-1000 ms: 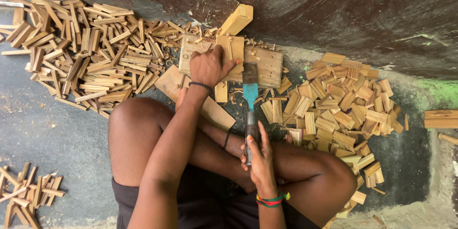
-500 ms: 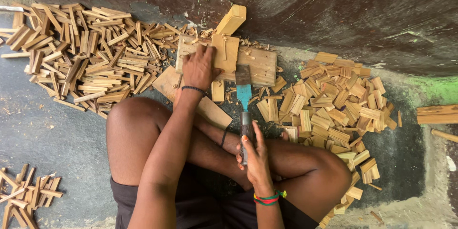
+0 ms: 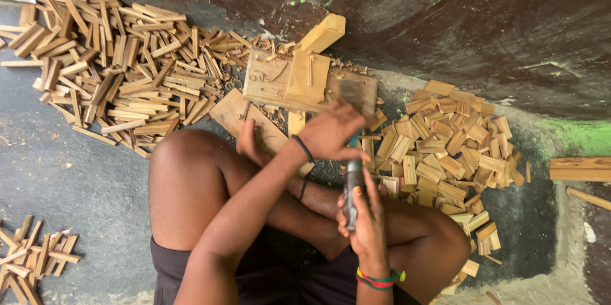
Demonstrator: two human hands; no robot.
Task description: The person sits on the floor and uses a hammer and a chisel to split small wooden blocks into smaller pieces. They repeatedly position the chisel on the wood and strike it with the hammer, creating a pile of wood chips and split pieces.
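The wooden block [image 3: 299, 79] serves as the landmark: a flat chopping base that lies on the concrete floor [image 3: 70, 171], right in front of the seated person's crossed legs, close enough for both arms to reach it without leaning.

Left of the block spreads the largest heap, long thin wooden sticks [image 3: 121, 69] fanned out over the floor, apparently stock kept on one side. Right of the block lies a denser heap of short flat wooden chips [image 3: 445, 152], kept apart from the long ones so the two sorts do not mix. A flat board [image 3: 245, 117] rests against the block's near edge, just beside the knee.

The cleaver-like blade [image 3: 353, 92] hangs blurred over the block's right end, its teal handle running back toward the body. The right hand [image 3: 366, 222] is closed around the lower end of that handle, giving it leverage. The left hand [image 3: 331, 130] is curled and sits at the block's near right corner, over the upper handle; I cannot tell whether it grips the handle or a small piece beneath it.
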